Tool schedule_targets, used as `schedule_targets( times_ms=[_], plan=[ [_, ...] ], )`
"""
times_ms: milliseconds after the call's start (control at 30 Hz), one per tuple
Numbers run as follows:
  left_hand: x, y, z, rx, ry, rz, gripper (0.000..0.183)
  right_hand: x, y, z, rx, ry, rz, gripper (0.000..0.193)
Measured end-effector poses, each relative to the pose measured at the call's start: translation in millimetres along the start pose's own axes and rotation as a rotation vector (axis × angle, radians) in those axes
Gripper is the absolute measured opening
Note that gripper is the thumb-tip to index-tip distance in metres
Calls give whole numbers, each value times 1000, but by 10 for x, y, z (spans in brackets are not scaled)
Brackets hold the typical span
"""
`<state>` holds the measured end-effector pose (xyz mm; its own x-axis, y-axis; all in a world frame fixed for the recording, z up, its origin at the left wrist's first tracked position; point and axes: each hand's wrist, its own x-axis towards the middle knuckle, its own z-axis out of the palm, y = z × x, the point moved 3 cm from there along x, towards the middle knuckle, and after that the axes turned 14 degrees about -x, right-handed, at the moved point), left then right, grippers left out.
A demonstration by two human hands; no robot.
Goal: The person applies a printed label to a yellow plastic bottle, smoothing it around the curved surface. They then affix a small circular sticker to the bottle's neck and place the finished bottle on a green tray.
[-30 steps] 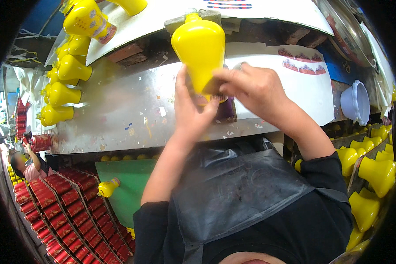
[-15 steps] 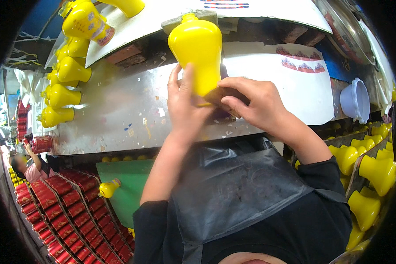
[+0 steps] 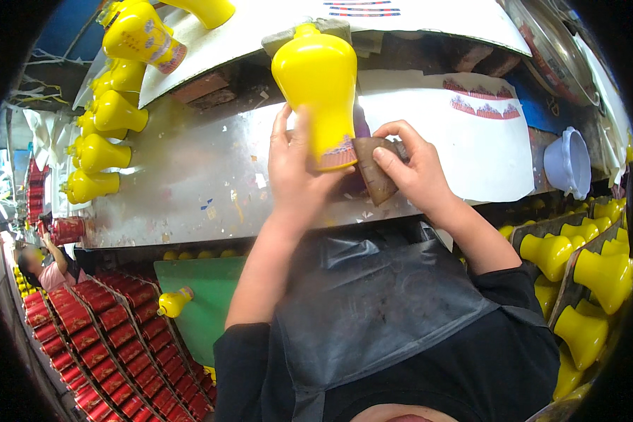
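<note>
A glossy yellow bottle [image 3: 315, 77] lies with its narrow neck away from me, against a grey block [image 3: 274, 41]. Around its foot runs a patterned purple and red decal band [image 3: 337, 156]. My left hand [image 3: 293, 165], somewhat blurred, grips the bottle's lower left side with fingers and thumb. In my right hand [image 3: 420, 169] is a flat brown scraper-like piece [image 3: 376, 172], pinched between thumb and fingers. Its edge is close beside the bottle's foot; whether they touch I cannot tell.
White decal sheets [image 3: 482, 155] lie right of the bottle on the metal table [image 3: 183, 190]. A lavender basin [image 3: 568, 162] stands at the right edge. Several yellow bottles [image 3: 105, 151] line the left. Red cylinders [image 3: 112, 344] are stacked lower left, near another person [image 3: 53, 271].
My right hand has drawn the brown piece to the right, off the bottle's foot, and its flat face now shows. The decal band is uncovered. My left hand stays on the bottle.
</note>
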<state>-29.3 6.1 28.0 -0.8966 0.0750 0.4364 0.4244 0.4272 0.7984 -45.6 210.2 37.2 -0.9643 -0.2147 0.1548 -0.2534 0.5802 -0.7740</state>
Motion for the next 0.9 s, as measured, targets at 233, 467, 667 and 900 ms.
schedule_targets(
  times_ms=[233, 467, 667, 900],
  plan=[
    [-16, 24, 81, 126, 112, 16, 106, -141, -182, 35, 102, -104, 9, 24],
    [-11, -26, -37, -57, 5, 6, 95, -18, -25, 18, 44, 12, -1, 26],
    [-63, -109, 0, -397, 14, -263, 91, -42, -62, -48, -9, -213, -69, 23],
    [-86, -181, 98, -380, 44, -308, 91, 201, 21, -151, -215, -17, -202, 27]
  ],
)
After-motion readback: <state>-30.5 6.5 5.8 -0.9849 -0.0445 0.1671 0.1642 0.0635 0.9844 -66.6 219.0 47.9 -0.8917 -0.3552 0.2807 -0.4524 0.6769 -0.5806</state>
